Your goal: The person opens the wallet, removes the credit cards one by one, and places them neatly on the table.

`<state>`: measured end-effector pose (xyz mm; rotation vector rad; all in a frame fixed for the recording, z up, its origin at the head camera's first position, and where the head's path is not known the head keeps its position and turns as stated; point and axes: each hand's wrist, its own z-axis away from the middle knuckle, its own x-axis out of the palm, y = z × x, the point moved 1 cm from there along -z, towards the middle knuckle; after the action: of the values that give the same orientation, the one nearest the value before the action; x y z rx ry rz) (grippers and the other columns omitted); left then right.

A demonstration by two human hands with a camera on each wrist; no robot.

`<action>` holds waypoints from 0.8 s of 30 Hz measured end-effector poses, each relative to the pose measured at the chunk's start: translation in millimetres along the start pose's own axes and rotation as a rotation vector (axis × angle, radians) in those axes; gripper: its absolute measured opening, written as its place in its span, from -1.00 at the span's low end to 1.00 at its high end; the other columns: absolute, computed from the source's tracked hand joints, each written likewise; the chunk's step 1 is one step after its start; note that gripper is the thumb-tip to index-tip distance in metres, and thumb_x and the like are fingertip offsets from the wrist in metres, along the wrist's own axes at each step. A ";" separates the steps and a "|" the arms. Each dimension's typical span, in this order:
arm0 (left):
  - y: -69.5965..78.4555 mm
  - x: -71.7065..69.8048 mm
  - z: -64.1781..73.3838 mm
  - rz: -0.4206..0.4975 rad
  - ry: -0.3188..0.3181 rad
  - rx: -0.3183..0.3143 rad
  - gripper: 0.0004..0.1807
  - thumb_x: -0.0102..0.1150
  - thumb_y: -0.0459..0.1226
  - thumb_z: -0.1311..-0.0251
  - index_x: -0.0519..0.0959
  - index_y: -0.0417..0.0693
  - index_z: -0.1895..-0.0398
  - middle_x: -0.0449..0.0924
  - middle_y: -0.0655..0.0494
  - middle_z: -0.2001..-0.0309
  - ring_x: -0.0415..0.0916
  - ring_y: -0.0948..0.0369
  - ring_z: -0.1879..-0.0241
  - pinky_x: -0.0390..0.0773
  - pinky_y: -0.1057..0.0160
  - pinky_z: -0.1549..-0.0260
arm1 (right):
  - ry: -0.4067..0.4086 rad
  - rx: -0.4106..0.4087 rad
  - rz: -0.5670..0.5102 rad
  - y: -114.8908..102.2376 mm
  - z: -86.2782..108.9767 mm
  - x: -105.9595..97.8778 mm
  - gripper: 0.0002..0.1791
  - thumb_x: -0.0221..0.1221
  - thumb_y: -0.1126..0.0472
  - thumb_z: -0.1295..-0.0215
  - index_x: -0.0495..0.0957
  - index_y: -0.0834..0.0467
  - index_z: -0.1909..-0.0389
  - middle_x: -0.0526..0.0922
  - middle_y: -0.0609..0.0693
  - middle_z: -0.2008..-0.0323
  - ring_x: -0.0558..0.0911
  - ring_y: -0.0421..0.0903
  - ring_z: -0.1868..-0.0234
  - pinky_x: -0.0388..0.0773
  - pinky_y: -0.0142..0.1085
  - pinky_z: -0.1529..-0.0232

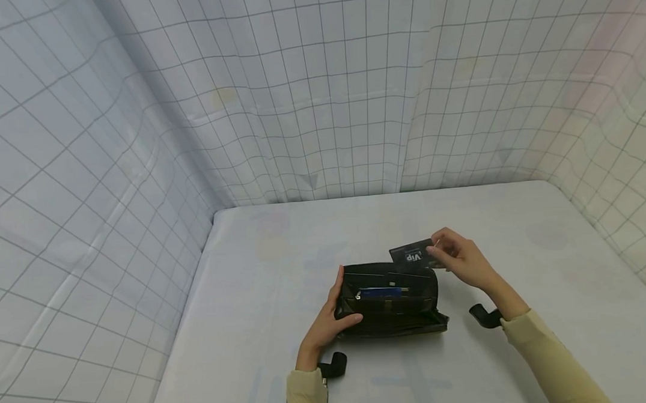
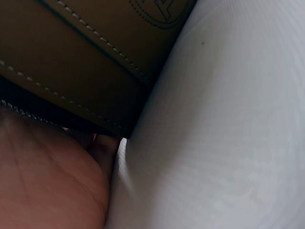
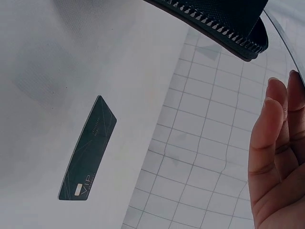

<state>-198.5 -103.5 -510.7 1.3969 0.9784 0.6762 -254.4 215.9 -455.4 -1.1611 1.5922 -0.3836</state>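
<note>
My left hand (image 1: 326,323) grips the left end of an unzipped dark wallet (image 1: 388,328), thumb over the front edge and fingers behind. In the left wrist view, the wallet (image 2: 71,62) shows brown leather with pale stitching beside the palm (image 2: 47,171). A blue item (image 1: 380,293) sits inside its open pocket. With thumb and fingers, my right hand (image 1: 466,261) pinches a black card (image 1: 412,255) marked "Vip" above the wallet's back right corner. In the right wrist view, this hand (image 3: 279,157) is beside a thin card edge, and a dark VIP card (image 3: 88,152) shows against the white tabletop.
A white-covered table (image 1: 261,276) lies under everything. White curtains with a dark grid (image 1: 308,106) stand along its back and sides. A black wrist mount (image 1: 335,365) is on the left arm, another (image 1: 485,316) on the right.
</note>
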 end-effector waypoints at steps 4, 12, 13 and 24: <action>-0.6 -0.3 0.1 -0.002 -0.004 0.000 0.06 0.25 -0.23 -0.21 -0.33 0.22 -0.52 -0.43 0.09 -0.49 -0.42 0.08 -0.43 -0.17 -0.20 -0.27 | 0.001 0.008 -0.022 -18.9 -0.1 -4.9 -0.85 0.11 0.45 -0.31 0.43 0.30 0.13 0.55 0.13 0.49 0.47 0.05 0.64 0.44 -0.29 0.63; -1.0 -0.6 0.2 -0.010 -0.017 0.011 0.06 0.23 -0.23 -0.22 -0.36 0.10 -0.52 -0.46 0.10 -0.49 -0.45 0.07 -0.43 -0.20 -0.23 -0.26 | 0.044 0.088 -0.063 -22.7 -0.3 -13.5 -0.86 0.10 0.39 -0.35 0.42 0.34 0.12 0.58 0.20 0.44 0.58 -0.04 0.56 0.53 -0.16 0.57; -1.0 -0.6 0.3 -0.009 -0.017 0.011 0.06 0.23 -0.22 -0.22 -0.36 0.10 -0.52 -0.47 0.10 -0.48 -0.46 0.07 -0.43 -0.20 -0.24 -0.26 | 0.051 0.094 -0.071 -21.3 -0.6 -14.6 -0.86 0.09 0.38 -0.36 0.42 0.34 0.13 0.58 0.21 0.44 0.58 -0.08 0.55 0.53 -0.16 0.57; -1.1 -1.0 0.1 -0.004 -0.016 0.008 0.05 0.24 -0.22 -0.22 -0.34 0.25 -0.51 -0.46 0.12 -0.49 -0.45 0.08 -0.43 -0.19 -0.23 -0.26 | 0.150 0.070 -0.049 16.1 -1.4 -24.5 -0.87 0.09 0.41 -0.35 0.42 0.35 0.13 0.56 0.18 0.52 0.50 -0.13 0.64 0.52 -0.25 0.59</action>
<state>-199.1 -104.5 -511.6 1.4048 0.9718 0.6579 -264.7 243.3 -453.1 -1.1411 1.6678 -0.5651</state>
